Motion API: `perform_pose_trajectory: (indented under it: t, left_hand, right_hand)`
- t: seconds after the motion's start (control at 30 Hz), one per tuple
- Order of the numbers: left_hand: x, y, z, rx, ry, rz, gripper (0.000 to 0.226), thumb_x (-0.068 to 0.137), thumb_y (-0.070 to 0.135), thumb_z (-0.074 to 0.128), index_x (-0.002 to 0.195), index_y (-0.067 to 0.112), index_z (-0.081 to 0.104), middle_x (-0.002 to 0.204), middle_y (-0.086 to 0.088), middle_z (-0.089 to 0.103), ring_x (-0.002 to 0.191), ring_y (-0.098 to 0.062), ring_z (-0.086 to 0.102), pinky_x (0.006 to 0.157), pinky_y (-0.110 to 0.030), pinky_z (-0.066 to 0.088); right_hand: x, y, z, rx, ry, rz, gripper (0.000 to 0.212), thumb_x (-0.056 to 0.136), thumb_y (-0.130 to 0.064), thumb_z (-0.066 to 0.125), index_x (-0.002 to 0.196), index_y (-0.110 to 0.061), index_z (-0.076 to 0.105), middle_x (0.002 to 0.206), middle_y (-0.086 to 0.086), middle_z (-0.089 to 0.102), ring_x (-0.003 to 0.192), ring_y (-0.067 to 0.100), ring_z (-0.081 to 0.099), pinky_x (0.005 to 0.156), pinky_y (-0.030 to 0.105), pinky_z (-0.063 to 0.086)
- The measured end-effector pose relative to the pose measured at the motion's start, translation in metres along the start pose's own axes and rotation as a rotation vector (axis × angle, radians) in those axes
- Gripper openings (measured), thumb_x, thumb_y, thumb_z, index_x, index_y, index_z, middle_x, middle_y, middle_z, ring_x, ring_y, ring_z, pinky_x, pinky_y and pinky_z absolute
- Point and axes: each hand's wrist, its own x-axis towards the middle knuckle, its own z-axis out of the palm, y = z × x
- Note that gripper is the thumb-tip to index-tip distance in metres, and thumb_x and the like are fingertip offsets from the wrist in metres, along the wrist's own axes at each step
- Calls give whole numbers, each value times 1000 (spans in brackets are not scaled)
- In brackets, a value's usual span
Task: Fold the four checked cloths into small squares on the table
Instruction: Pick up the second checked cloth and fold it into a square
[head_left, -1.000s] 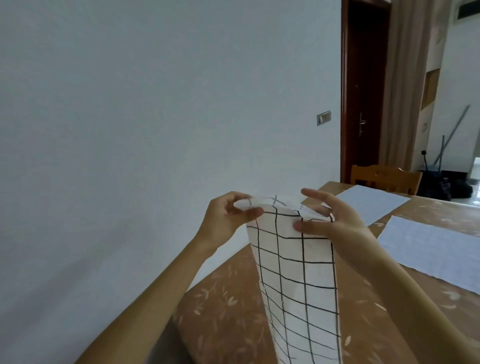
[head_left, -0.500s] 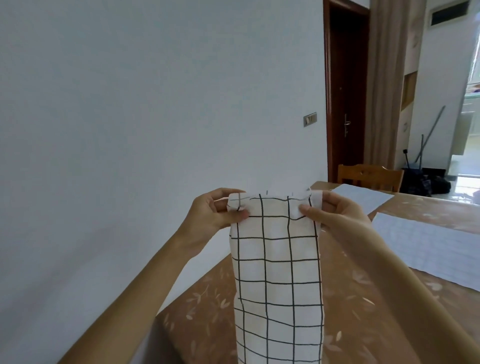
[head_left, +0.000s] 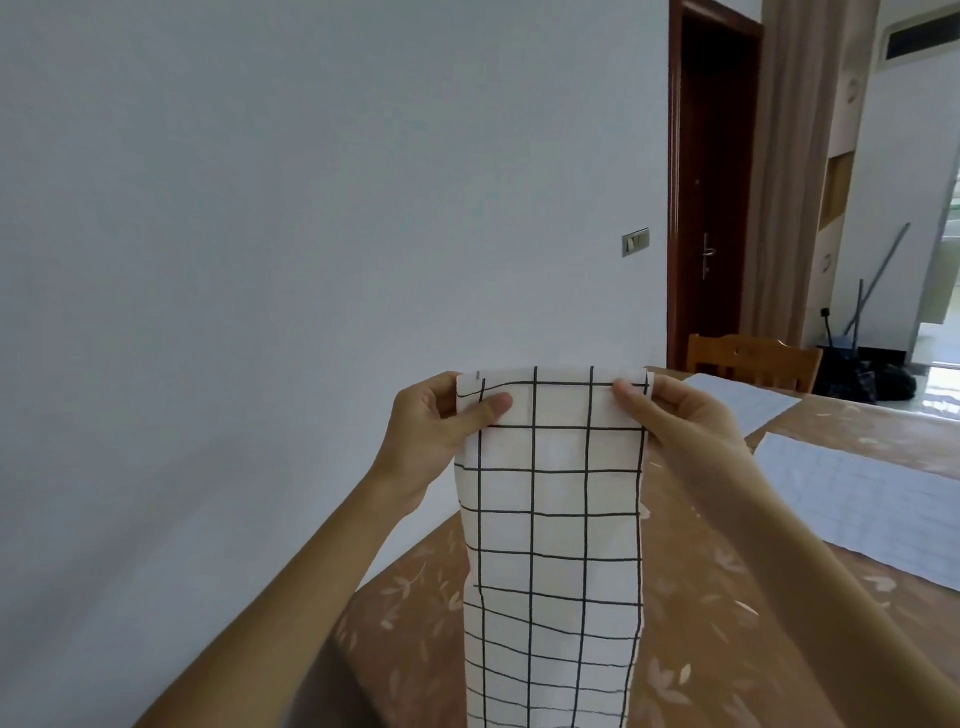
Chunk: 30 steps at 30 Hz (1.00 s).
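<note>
The cloth (head_left: 556, 519) hung upright over the near part of the surface (head_left: 410, 629) as a narrow strip. Its lower end ran out of view at the bottom, so contact with the surface could not be told. The left hand (head_left: 431, 436) pinched the upper left corner, thumb on the facing side and fingers curled behind. The right hand (head_left: 685, 421) pinched the upper right corner in the same way. The top edge was stretched level between the two hands.

Farther off to the right, a second cloth (head_left: 857, 499) lay flat on the surface, well apart from the held one. Beyond it, a third cloth (head_left: 743, 400) lay flat near the far edge, just in front of a wooden chair (head_left: 753, 353). Behind the chair stood a dark door (head_left: 711, 208). A switch plate (head_left: 636, 241) sat on the wall (head_left: 311, 208) left of the door and a curtain (head_left: 795, 156) hung to the right. Long-handled tools (head_left: 878, 280) leaned in the far corner.
</note>
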Motion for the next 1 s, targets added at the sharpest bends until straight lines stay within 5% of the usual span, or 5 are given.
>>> perform_pose_trajectory:
  t: [0.13, 0.37, 0.53, 0.8, 1.0]
  left_hand:
    - [-5, -3, 1, 36, 61, 8, 19, 95, 24, 65, 98, 9, 77, 96, -6, 79, 90, -16, 75, 83, -34, 61]
    - [-5, -5, 1, -19, 101, -17, 55, 88, 55, 68, 95, 0, 73, 87, -21, 63, 84, -28, 52, 79, -49, 47]
    - [-4, -4, -3, -23, 101, -5, 41, 93, 45, 66, 92, 6, 77, 95, -31, 69, 86, -28, 59, 85, -52, 52]
    - [-15, -13, -9, -40, 18, -51, 42, 89, 46, 56, 99, 10, 76, 96, -7, 80, 90, -22, 76, 74, -30, 61]
    - [-34, -43, 12, -34, -134, -133, 51, 73, 29, 82, 118, 12, 66, 109, -2, 78, 103, -18, 74, 88, -31, 59]
  right_hand:
    - [-1, -2, 3, 60, 40, -23, 17, 88, -25, 71, 100, -13, 75, 98, 6, 79, 99, 22, 74, 97, 41, 56]
    - [-4, -7, 10, 106, 6, -31, 14, 85, -19, 74, 99, -17, 77, 100, 5, 78, 102, 20, 73, 99, 37, 52]
    - [-4, -6, 16, 56, 46, -44, 19, 87, -30, 73, 97, -14, 77, 93, 6, 79, 95, 17, 74, 93, 33, 58]
    - [2, -6, 18, 129, 130, -81, 15, 89, -25, 71, 97, -13, 76, 89, 5, 78, 87, 19, 75, 74, 28, 62]
    - [2, -8, 23, 188, 146, -80, 13, 89, -25, 71, 96, -15, 76, 90, 7, 77, 89, 22, 74, 82, 38, 62]
